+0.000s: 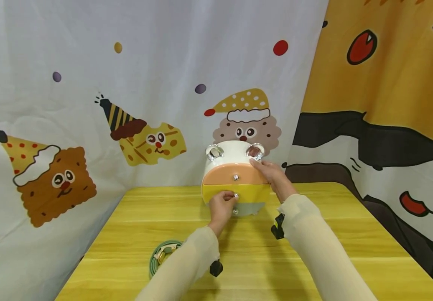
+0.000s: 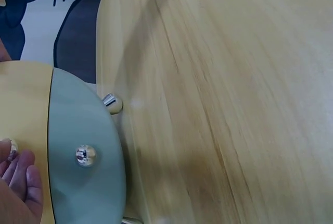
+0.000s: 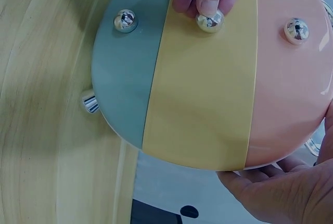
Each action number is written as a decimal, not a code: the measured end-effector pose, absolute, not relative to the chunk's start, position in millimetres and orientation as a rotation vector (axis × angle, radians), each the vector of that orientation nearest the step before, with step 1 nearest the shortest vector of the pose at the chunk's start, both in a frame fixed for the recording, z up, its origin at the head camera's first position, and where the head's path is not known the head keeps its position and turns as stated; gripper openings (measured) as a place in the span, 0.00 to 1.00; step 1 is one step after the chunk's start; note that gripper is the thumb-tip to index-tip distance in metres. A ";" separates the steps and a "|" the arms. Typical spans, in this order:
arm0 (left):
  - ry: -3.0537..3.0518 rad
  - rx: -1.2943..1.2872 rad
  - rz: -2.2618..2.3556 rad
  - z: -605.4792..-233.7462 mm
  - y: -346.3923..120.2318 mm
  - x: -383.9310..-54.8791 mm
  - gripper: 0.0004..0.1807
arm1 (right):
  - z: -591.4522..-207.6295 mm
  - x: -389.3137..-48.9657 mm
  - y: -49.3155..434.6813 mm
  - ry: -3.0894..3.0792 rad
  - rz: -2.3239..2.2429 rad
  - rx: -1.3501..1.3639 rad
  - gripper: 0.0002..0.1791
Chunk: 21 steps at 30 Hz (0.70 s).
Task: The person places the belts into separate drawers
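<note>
A small round-fronted drawer box (image 1: 235, 147) with a white case and silvery ears stands on the table. Its front has a peach top drawer (image 1: 220, 179), a yellow middle drawer (image 1: 254, 193) and a grey-green bottom drawer (image 3: 125, 73), each with a shiny round knob. My left hand (image 1: 222, 209) pinches the yellow drawer's knob (image 3: 210, 23) between thumb and fingers. That drawer looks flush with the others. My right hand (image 1: 274, 177) grips the upper right side of the box, thumb by the right ear (image 1: 255, 151), the other fingers along the side and partly hidden.
A coiled green strap (image 1: 154, 261) with gold-coloured metal parts lies on the wooden table (image 1: 118, 251), partly behind the left sleeve. Small silvery feet (image 2: 113, 103) hold the box up. A printed cartoon curtain (image 1: 156, 50) hangs behind the table.
</note>
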<state>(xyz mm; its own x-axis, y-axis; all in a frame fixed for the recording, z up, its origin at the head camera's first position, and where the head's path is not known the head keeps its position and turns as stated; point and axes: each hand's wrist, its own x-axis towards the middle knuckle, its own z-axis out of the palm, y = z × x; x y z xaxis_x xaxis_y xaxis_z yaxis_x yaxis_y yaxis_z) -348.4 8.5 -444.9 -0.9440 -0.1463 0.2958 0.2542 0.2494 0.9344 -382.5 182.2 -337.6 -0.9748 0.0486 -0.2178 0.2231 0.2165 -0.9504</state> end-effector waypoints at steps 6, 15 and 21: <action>-2.203 -0.106 -1.745 -445.2 8.3 -349.4 0.04 | -338.4 -383.7 183.6 2.333 -1.868 0.250 0.46; -2.182 -0.111 -1.697 -450.6 8.4 -349.4 0.04 | -337.1 -383.5 182.4 2.372 -1.791 0.244 0.46; -2.185 -0.095 -1.714 -449.7 9.5 -350.3 0.05 | -332.8 -382.0 182.5 2.380 -1.751 0.258 0.44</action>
